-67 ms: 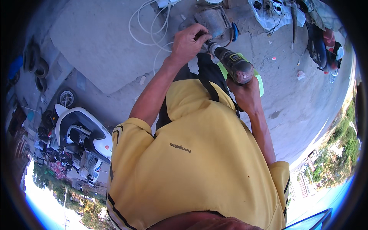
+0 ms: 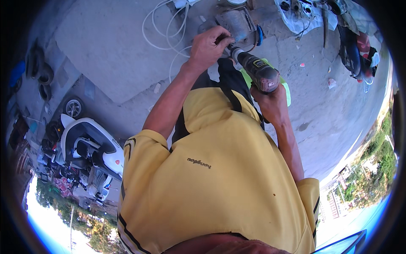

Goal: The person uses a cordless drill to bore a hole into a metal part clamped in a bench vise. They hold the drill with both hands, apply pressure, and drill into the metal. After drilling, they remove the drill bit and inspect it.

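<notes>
My right grip (image 2: 270, 99) was closed around the handle of a black, pistol-shaped power drill with a pale collar (image 2: 260, 72), which sat between one and two o'clock in my view, its nose aimed between ten and eleven. My left grip (image 2: 208, 47) had its fingers curled in at that nose; whether they pinched anything small, I could not tell. A scuffed, grey-blue, boxy metal block (image 2: 237, 24) lay just beyond, at eleven o'clock from the drill, and loops of thin white tubing (image 2: 144, 31) lay at ten o'clock from my left grip. I judged the setting-up done, both grips being at the drill, but the work itself unfinished: my fingers hid the tip, so I could not tell whether it was seated or turning.
</notes>
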`<action>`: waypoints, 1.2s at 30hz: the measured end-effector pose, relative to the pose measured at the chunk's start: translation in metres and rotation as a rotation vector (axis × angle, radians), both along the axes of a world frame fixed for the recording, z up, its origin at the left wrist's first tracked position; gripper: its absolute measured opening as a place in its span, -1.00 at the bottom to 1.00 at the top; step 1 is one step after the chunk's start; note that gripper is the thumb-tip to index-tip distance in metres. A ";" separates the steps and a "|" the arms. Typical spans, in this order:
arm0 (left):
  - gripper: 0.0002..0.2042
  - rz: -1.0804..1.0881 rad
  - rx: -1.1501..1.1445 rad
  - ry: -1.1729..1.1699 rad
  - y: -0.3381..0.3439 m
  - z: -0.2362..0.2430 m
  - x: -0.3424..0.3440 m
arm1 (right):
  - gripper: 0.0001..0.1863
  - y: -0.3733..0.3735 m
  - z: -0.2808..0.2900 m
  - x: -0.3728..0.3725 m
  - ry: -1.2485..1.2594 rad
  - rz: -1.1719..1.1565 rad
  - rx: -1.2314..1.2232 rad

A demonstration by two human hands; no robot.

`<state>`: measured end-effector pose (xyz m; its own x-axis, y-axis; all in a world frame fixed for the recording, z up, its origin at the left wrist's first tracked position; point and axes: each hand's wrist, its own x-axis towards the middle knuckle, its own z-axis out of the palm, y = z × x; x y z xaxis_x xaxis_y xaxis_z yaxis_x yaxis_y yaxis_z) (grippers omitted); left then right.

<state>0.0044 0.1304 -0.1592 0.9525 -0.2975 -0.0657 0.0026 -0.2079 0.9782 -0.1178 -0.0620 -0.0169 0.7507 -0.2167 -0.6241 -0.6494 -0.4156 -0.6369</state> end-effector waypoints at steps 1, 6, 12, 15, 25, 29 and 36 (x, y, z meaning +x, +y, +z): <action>-0.84 0.000 -0.011 -0.010 0.000 -0.005 0.000 | -0.76 -0.001 0.000 0.001 0.010 0.012 -0.005; -0.84 -0.020 0.014 -0.026 0.001 -0.006 0.002 | -0.76 -0.002 0.004 0.006 0.016 0.037 -0.012; -0.83 -0.021 0.017 -0.023 0.001 -0.006 0.002 | -0.74 0.002 0.005 0.012 0.010 0.069 -0.021; -0.82 -0.004 0.005 -0.032 -0.001 -0.006 0.001 | -0.74 0.005 0.004 0.013 0.006 0.064 -0.023; -0.80 0.005 -0.032 -0.062 -0.001 -0.006 0.003 | -0.79 0.005 0.015 0.021 0.033 0.130 -0.138; -0.84 -0.027 0.008 -0.035 0.000 -0.003 0.003 | -0.80 0.003 0.016 0.022 0.067 0.124 -0.114; -0.85 -0.039 0.000 -0.046 0.001 -0.006 0.003 | -0.80 -0.005 0.011 0.026 0.026 0.108 -0.048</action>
